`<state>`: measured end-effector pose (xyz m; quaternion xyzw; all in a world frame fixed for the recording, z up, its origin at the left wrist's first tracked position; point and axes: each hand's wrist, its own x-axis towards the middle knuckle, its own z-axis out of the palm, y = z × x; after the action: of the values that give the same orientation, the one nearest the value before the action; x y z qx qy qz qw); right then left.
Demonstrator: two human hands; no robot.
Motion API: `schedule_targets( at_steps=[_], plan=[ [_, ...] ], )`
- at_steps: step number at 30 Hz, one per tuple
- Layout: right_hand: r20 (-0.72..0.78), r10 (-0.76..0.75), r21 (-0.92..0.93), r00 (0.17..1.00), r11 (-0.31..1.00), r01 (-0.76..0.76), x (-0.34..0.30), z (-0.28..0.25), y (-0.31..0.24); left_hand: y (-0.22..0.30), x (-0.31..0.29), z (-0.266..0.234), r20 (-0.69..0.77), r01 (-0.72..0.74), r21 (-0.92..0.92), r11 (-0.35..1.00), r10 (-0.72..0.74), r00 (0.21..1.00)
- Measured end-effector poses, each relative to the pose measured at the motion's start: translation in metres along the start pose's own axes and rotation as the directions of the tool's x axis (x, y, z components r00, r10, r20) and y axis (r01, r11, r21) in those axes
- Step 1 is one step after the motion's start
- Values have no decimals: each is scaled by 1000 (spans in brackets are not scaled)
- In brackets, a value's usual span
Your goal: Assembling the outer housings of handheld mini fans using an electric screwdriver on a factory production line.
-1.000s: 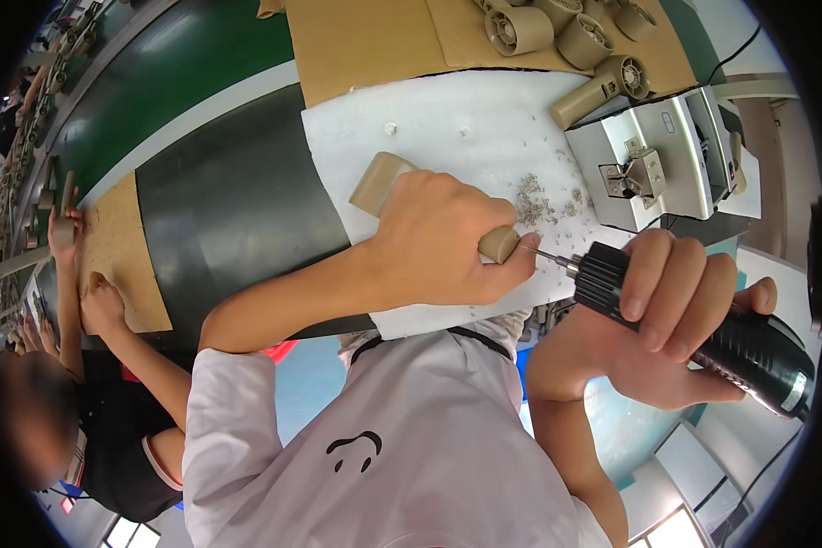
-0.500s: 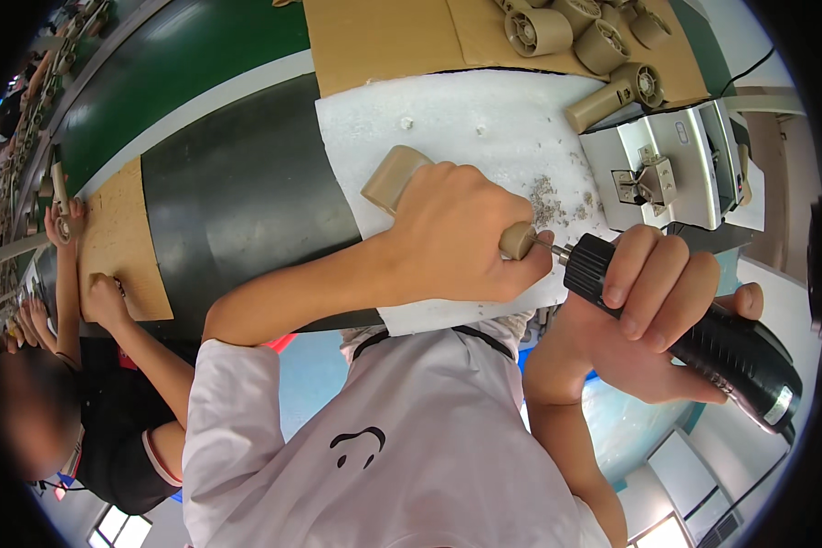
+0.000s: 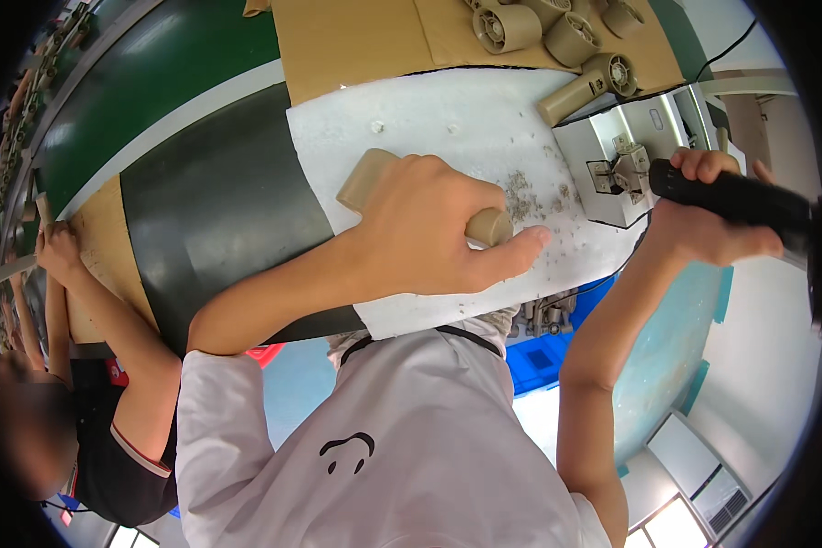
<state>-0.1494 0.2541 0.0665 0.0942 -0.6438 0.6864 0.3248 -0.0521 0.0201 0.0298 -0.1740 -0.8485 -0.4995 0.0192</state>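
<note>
My left hand [image 3: 434, 224] is wrapped round the handle of a tan hair dryer housing [image 3: 367, 180] above the white foam sheet [image 3: 447, 114]. The housing's round barrel end shows beyond the knuckles, and the handle's end shows beside my outstretched thumb. In my right hand [image 3: 717, 215] is a black electric screwdriver [image 3: 740, 198], raised at the right. Its front end is close to the metal bracket on a silver screw feeder box [image 3: 603, 155]; I cannot tell whether the tip touches it. Small screws [image 3: 521, 196] are scattered over the foam.
Several tan hair dryer housings [image 3: 571, 41] lie on cardboard [image 3: 356, 41] at the back. A dark mat [image 3: 228, 201] covers the table left of the foam. Another person's hands [image 3: 57, 248] are busy at the left. Below the table edge stands a blue crate [image 3: 534, 361].
My right hand has lifted the screwdriver off the handle's end and carried it up and right to the screw feeder. My left hand keeps its hold on the housing; my left thumb has straightened.
</note>
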Motion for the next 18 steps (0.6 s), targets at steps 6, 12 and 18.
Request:
schedule_targets(
  at_steps=[6,12,18],
  plan=[
    [-17,51,-79,999,996,-52,-11,10,18,0,0,1,-14,30,-103,994,-32,999],
    [111,330,356,937,867,-348,-32,24,-7,-7,-4,6,-84,1,-137,991,-13,996],
    [412,40,660,910,675,-329,-72,33,-56,-5,-2,1,0,-42,-104,994,42,999]
  ],
)
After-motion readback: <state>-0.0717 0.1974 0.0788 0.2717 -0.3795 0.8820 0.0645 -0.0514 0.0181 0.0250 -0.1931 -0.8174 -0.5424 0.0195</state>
